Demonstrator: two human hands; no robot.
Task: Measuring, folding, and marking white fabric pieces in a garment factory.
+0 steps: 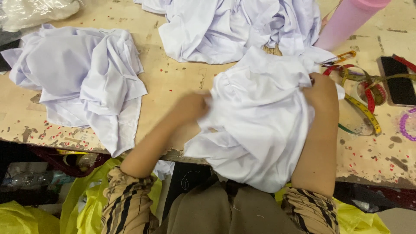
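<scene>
Fingers of the left hand [190, 108] and right hand [320, 92] pinch opposite edges of the white garment [260, 125], bunched at the worn table's [173, 78] near edge, which looks light, limp and best gripped along its seams.

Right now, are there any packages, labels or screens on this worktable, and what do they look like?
Dark flat rectangular phone-like slab with red edge: far right of the table, screen dark.
Clear crumpled plastic bag: top left corner, holding something pale.
Yellow plastic bags: below the table edge, crumpled.
No labels or signs are visible.
</scene>
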